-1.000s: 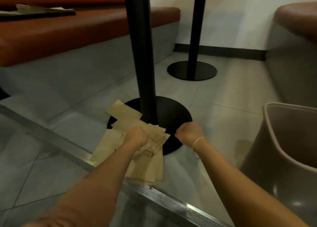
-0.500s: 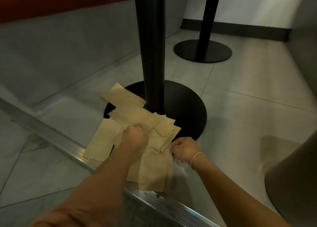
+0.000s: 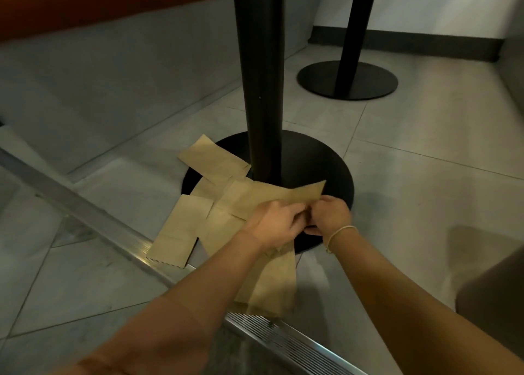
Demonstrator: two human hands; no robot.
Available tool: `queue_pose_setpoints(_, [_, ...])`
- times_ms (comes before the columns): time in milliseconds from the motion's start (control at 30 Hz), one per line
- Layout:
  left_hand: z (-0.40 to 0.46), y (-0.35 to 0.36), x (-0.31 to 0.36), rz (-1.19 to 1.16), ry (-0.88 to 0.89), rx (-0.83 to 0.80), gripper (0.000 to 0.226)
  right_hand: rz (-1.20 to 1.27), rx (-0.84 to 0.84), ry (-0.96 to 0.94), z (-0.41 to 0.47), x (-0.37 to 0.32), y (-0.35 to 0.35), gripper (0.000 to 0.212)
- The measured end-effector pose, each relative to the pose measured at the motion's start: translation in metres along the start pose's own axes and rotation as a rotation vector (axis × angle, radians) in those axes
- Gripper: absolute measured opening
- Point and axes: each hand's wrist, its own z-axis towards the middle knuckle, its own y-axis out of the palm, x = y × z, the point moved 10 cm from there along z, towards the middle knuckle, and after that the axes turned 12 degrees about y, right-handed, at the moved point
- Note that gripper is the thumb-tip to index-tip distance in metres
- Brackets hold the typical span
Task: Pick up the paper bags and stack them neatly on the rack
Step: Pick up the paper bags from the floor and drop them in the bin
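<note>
Down on the pale, matte floor tiles (image 3: 411, 193), flat brown paper bags (image 3: 215, 213) lie scattered in an overlapping fan around a round black table base (image 3: 320, 159). Their kraft paper looks thin and creased, each one a long rectangle. One bag (image 3: 173, 233) reaches onto a ribbed metal floor strip (image 3: 93, 218) and shows a zigzag-cut end; another (image 3: 214, 159) lies partly on the smooth disc of the base, against the thick black cylindrical post (image 3: 262, 77).

Both hands meet just in front of the post. The left hand (image 3: 272, 223) has its fingers curled down onto the pile, its grip closed over folded bags, some of which hang below the wrist toward the strip. The right hand (image 3: 330, 214), with a thin pale bracelet (image 3: 340, 231) at the wrist, is pinched shut on the edge of one bag (image 3: 289, 194) that stretches flat and pointed to the right, lifted slightly off the base.

Farther back stands a second black post (image 3: 354, 31) on its own flat round base, near a dark skirting strip (image 3: 411, 45) along the wall. A smooth grey kick panel (image 3: 99, 71) runs along the left under a reddish-brown band (image 3: 85, 3).
</note>
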Motion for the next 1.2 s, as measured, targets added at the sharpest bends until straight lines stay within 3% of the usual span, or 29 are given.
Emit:
queue_pose_setpoints(100, [-0.011, 0.018, -0.016, -0.017, -0.070, -0.047, 0.054, -0.146, 0.252, -0.122, -0.003, -0.015, -0.043, 0.025])
queue_pose_setpoints(200, [-0.033, 0.031, -0.051, 0.001, -0.262, -0.072, 0.062, -0.115, 0.438, -0.195, -0.016, -0.026, -0.079, 0.030])
queue_pose_setpoints(300, [-0.056, 0.039, -0.077, 0.052, -0.452, -0.155, 0.063, -0.106, 0.501, -0.235, -0.021, -0.030, -0.093, 0.030])
queue_pose_setpoints(467, [-0.049, 0.049, -0.078, 0.042, -0.484, -0.255, 0.042, -0.060, 0.512, -0.275, -0.032, -0.036, -0.099, 0.031])
queue_pose_setpoints(633, [-0.054, 0.037, -0.089, -0.170, -0.620, -0.121, 0.034, -0.062, 0.537, -0.347, -0.056, -0.049, -0.108, 0.032])
queue_pose_setpoints(900, [-0.044, -0.041, -0.061, 0.048, -0.615, 0.099, 0.028, -0.004, 0.620, -0.432, -0.113, -0.077, -0.141, 0.034])
queue_pose_setpoints(1000, [-0.044, -0.073, -0.045, -0.062, -0.694, 0.216, 0.029, -0.032, 0.619, -0.460, -0.141, -0.097, -0.156, 0.036])
queue_pose_setpoints(1200, [-0.024, -0.135, 0.003, -0.167, -0.653, 0.393, 0.026, -0.064, 0.671, -0.562, -0.211, -0.138, -0.195, 0.038])
